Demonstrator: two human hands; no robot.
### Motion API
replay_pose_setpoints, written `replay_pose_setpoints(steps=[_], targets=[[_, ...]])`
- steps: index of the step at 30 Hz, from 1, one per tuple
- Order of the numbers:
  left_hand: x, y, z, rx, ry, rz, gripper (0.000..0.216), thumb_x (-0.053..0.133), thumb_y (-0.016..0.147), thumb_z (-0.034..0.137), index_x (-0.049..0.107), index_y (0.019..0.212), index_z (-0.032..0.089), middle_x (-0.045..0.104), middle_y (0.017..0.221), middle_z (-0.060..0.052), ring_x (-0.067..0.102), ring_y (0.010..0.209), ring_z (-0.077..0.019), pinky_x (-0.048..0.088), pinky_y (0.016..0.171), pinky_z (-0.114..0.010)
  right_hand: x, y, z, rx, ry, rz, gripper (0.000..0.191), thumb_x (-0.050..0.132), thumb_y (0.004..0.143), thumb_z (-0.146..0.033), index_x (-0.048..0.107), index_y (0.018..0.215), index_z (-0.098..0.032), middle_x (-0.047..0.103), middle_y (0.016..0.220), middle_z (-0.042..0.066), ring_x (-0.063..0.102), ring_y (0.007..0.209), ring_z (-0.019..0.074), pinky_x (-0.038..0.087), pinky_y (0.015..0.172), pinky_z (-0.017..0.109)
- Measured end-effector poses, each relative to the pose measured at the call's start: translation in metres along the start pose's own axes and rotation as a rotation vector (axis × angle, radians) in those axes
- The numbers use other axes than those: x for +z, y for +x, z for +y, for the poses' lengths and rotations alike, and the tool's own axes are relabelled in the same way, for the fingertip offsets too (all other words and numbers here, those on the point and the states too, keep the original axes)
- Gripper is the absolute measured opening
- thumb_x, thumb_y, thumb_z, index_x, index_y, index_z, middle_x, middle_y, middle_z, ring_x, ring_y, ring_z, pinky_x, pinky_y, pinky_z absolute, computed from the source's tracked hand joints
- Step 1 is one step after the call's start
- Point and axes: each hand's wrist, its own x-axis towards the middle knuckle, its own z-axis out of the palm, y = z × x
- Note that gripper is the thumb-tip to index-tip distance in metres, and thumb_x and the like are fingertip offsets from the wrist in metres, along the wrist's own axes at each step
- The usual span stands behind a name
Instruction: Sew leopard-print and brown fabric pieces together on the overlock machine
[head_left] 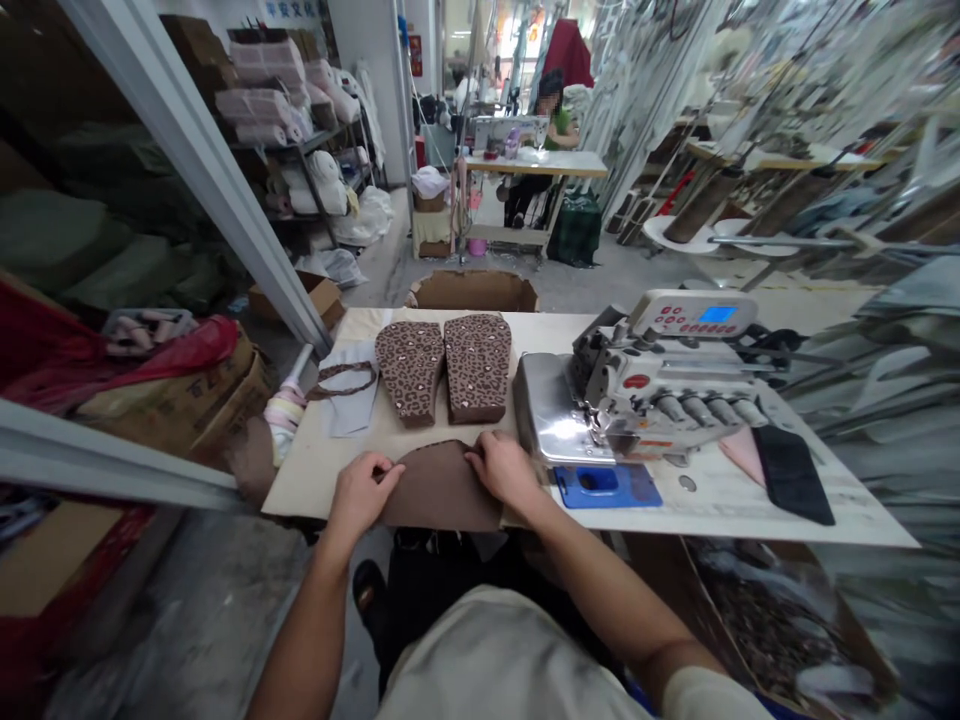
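Note:
A brown fabric piece (442, 492) with a curved upper edge lies at the table's front edge. My left hand (366, 490) pinches its left corner between thumb and fingers. At its upper right edge my right hand (504, 466) is closed on the fabric, left of the machine's metal plate. A thin strip of leopard print shows along the curved edge. Just beyond my hands sit two stacks of leopard-print fabric pieces, a left stack (410, 370) and a right stack (478, 365), side by side with brown sides showing.
An overlock sewing machine (652, 385) stands on the right of the white table (300, 490), with a blue plate (607, 487) before it. Dark fabric (795, 475) lies farther right. Brown strips (341, 378) rest on white sheets at left. Beyond the table is a cardboard box (474, 290).

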Motion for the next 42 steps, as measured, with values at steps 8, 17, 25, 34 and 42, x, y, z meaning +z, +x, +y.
replay_pose_setpoints(steps=[8, 17, 25, 34, 42], targets=[[-0.003, -0.015, 0.009, -0.314, -0.759, 0.236, 0.048, 0.085, 0.062, 0.040, 0.064, 0.099, 0.017, 0.070, 0.084, -0.001, 0.064, 0.075, -0.0140, 0.050, 0.072, -0.025, -0.019, -0.043, 0.024, -0.176, 0.814, 0.084, 0.019, 0.060, 0.092, -0.035, 0.063, 0.080, -0.021, 0.063, 0.072, -0.002, 0.057, 0.070, 0.0168, 0.044, 0.067, 0.026], [0.011, 0.002, 0.079, -0.192, -0.933, -0.046, 0.053, 0.089, 0.059, 0.039, 0.041, 0.063, 0.020, 0.048, 0.062, 0.007, 0.044, 0.059, -0.0081, 0.038, 0.059, -0.021, -0.047, -0.094, 0.066, -0.088, 0.943, 0.293, 0.028, 0.066, 0.091, -0.042, 0.061, 0.074, -0.021, 0.059, 0.070, -0.001, 0.052, 0.067, 0.0158, 0.042, 0.063, 0.026], [0.057, 0.017, 0.138, -0.078, -1.026, -0.325, 0.067, 0.095, 0.057, 0.038, 0.031, 0.059, 0.019, 0.053, 0.064, 0.005, 0.046, 0.060, -0.0077, 0.038, 0.060, -0.021, -0.039, -0.131, 0.129, 0.112, 1.017, 0.419, 0.035, 0.074, 0.084, -0.054, 0.069, 0.076, -0.020, 0.062, 0.068, 0.001, 0.053, 0.065, 0.0175, 0.045, 0.061, 0.026], [0.099, 0.081, 0.193, 0.288, -0.361, -0.442, 0.035, 0.091, 0.064, 0.030, 0.059, 0.073, 0.018, 0.059, 0.072, 0.004, 0.053, 0.068, -0.0133, 0.042, 0.066, -0.026, 0.002, -0.151, 0.150, 0.261, 1.406, 0.316, 0.048, 0.085, 0.070, -0.063, 0.064, 0.072, -0.020, 0.055, 0.059, -0.003, 0.046, 0.055, 0.0128, 0.041, 0.054, 0.025], [0.120, 0.042, 0.225, 0.622, 0.277, -0.097, 0.015, 0.072, 0.090, 0.029, 0.075, 0.102, 0.021, 0.060, 0.099, -0.008, 0.055, 0.094, -0.0256, 0.049, 0.086, -0.042, 0.045, -0.144, 0.100, 0.131, 1.607, -0.085, 0.031, 0.084, 0.068, -0.041, 0.068, 0.083, -0.019, 0.059, 0.066, -0.003, 0.048, 0.052, 0.0120, 0.046, 0.047, 0.025]])
